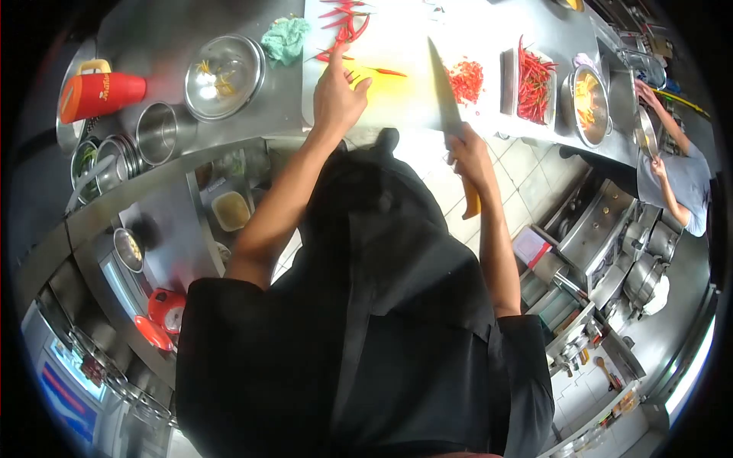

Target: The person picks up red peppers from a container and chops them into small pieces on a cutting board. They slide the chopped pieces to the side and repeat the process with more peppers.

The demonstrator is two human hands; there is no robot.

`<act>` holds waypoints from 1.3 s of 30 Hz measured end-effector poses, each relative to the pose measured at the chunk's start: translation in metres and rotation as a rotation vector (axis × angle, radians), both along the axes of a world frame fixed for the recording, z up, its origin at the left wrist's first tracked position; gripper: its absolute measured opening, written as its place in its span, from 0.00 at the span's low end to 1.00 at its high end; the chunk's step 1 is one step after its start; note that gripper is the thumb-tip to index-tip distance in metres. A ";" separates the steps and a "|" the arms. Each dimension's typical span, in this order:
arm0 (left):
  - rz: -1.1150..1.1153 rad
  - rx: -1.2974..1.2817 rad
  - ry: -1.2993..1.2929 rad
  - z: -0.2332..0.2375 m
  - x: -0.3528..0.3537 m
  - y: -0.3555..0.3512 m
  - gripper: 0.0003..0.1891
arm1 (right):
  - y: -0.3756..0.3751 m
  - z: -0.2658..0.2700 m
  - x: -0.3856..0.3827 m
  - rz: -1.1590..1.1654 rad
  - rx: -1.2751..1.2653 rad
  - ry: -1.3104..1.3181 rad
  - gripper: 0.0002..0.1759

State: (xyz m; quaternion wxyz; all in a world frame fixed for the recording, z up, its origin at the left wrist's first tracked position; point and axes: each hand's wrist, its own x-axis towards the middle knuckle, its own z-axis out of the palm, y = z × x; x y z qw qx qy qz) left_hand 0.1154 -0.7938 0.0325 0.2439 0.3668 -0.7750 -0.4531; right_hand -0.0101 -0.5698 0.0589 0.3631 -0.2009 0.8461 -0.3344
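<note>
On the white cutting board point(412, 107), my left hand point(340, 95) reaches toward whole red chillies point(351, 27) at the board's upper left. Its fingers are partly spread, and a chilli lies by the fingertips; contact is hard to make out. A single red chilli point(389, 72) rests just right of that hand. My right hand point(469, 156) is closed round the wooden handle of a large knife point(443, 88), its blade pointing up over the board. Chopped red chilli point(464, 81) lies in a pile right of the blade. Farther right stands a white tray of whole chillies point(536, 84).
Left of the board are a green cloth point(285, 40), a metal bowl point(223, 76), a red bottle point(107, 97) and a metal pot point(158, 132). A metal bowl with orange strips point(586, 107) sits at right. Beyond it, another person point(676, 179) holds a pan.
</note>
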 end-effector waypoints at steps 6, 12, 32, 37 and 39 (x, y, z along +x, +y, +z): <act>-0.224 -0.249 -0.076 0.020 -0.085 -0.021 0.22 | 0.003 0.020 -0.015 -0.034 0.151 0.094 0.09; -0.303 -0.279 -0.387 -0.009 -0.201 -0.047 0.19 | 0.013 0.012 -0.017 0.026 0.072 -0.055 0.10; 0.090 -0.315 -0.668 -0.041 -0.260 -0.100 0.13 | 0.061 0.011 -0.082 0.428 -0.203 -0.012 0.11; -0.228 -0.302 -0.646 -0.041 -0.276 -0.078 0.13 | 0.067 0.003 -0.089 0.445 -0.166 -0.012 0.11; -0.209 -0.176 -0.472 -0.045 -0.261 -0.095 0.13 | 0.062 0.002 -0.092 0.432 -0.176 0.071 0.11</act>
